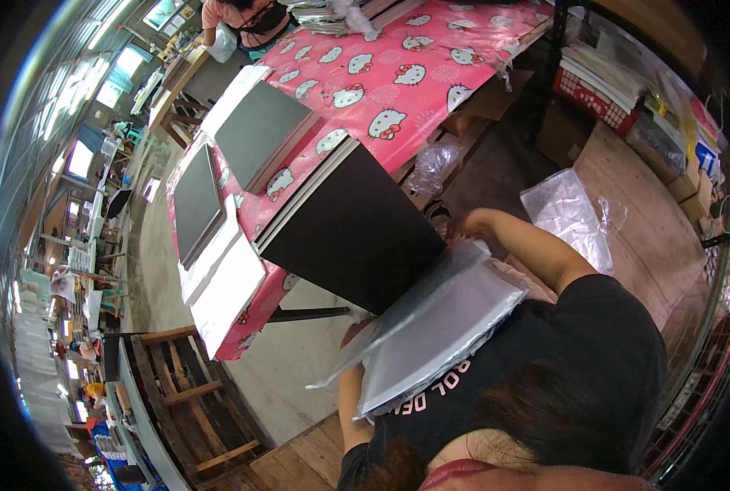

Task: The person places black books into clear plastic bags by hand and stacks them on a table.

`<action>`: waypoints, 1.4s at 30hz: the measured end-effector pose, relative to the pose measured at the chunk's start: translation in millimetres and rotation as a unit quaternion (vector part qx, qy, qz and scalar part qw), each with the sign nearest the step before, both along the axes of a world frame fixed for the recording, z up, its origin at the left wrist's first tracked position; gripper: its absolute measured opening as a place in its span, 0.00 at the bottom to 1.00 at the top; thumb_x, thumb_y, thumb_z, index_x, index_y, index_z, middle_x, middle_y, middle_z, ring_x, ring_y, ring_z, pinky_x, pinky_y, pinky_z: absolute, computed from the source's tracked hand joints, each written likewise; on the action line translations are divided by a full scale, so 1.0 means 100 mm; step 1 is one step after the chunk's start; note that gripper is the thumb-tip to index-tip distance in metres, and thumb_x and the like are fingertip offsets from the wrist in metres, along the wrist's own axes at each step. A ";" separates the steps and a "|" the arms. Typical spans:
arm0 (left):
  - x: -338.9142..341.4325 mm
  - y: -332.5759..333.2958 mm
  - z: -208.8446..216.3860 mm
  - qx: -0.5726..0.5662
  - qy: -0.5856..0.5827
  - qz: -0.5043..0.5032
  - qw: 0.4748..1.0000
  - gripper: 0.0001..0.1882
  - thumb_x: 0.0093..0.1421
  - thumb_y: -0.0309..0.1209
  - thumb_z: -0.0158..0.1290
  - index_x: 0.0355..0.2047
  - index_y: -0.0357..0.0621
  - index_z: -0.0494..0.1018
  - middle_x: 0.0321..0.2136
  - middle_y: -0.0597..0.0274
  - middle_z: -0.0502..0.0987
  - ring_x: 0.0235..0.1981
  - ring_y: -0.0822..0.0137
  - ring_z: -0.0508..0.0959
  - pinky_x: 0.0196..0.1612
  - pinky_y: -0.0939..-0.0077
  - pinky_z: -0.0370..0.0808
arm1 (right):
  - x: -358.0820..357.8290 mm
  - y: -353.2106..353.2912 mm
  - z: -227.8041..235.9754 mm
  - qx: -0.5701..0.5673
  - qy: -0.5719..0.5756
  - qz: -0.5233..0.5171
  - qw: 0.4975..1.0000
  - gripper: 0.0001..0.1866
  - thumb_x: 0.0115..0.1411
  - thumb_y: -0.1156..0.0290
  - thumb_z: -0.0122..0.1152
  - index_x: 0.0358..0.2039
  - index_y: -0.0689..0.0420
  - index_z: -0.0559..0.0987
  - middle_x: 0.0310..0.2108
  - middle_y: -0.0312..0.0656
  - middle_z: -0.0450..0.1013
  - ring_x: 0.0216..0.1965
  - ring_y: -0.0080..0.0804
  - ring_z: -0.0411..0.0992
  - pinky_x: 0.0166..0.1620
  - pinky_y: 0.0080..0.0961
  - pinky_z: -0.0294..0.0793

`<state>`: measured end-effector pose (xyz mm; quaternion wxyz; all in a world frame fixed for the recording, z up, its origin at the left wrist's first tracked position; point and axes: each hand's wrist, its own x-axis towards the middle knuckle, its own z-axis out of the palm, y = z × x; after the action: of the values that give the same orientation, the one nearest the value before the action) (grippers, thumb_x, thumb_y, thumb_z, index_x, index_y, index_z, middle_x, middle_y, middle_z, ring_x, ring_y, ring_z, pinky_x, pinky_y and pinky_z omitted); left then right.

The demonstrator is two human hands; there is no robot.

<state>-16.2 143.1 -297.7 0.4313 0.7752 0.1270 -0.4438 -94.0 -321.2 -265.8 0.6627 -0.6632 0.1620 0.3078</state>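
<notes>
A large black-covered book (365, 221) stands tilted at the table's near edge, its pale layered edge toward the left. My right hand (465, 227) is at the book's right lower corner, fingers curled and in shadow. Against my shirt rests a clear plastic bag (451, 331), its upper sheet lifted along the book's near edge. Most of my left hand (355, 331) is hidden behind the bag and book; only a bit of it shows at the book's lower left, so its grip is unclear. Whether the book's edge is inside the bag cannot be made out.
On the pink patterned tablecloth (418, 49) lie a thick dark book (262, 131), a thinner one (198, 200) and white sheets (230, 299). A plastic sheet (568, 214) and red basket (594, 98) are right, a wooden pallet (186, 393) lower left. Another person (246, 20) sits beyond.
</notes>
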 end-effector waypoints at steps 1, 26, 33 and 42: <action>0.08 -0.01 0.06 0.040 -0.038 -0.030 0.998 0.11 0.57 0.38 0.53 0.31 0.43 0.72 0.25 0.68 0.73 0.23 0.74 0.70 0.28 0.79 0.67 | 0.12 -0.07 0.10 -0.066 -0.017 0.078 0.995 0.12 0.53 0.68 0.58 0.37 0.60 0.77 0.31 0.42 0.74 0.33 0.29 0.71 0.37 0.31 0.72; -0.36 -1.43 3.07 -0.472 -0.423 0.194 0.749 0.11 0.50 0.19 0.58 0.34 0.35 0.72 0.32 0.56 0.77 0.30 0.67 0.77 0.37 0.77 0.72 | 0.45 1.44 2.80 -0.025 -0.520 -0.034 0.853 0.08 0.55 0.70 0.61 0.28 0.62 0.76 0.21 0.40 0.72 0.26 0.21 0.68 0.33 0.23 0.68; -0.26 -1.34 2.90 -0.420 -0.487 0.169 0.747 0.12 0.50 0.18 0.58 0.34 0.37 0.68 0.23 0.65 0.73 0.23 0.75 0.71 0.27 0.83 0.68 | 0.60 1.52 2.70 0.050 -0.523 -0.052 0.849 0.09 0.58 0.68 0.58 0.29 0.62 0.75 0.23 0.35 0.71 0.27 0.20 0.66 0.34 0.21 0.66; -0.29 -1.39 2.95 -0.369 -0.500 0.212 0.754 0.15 0.49 0.17 0.60 0.34 0.38 0.68 0.24 0.68 0.72 0.24 0.77 0.70 0.27 0.83 0.67 | 0.56 1.44 2.79 0.025 -0.409 0.010 0.912 0.09 0.59 0.70 0.58 0.26 0.62 0.75 0.22 0.32 0.69 0.26 0.17 0.66 0.32 0.18 0.66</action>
<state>-45.7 4.3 -2.3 0.7692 0.6202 -0.1191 0.0977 -37.5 -177.1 13.0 0.6845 -0.7156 -0.1378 0.0200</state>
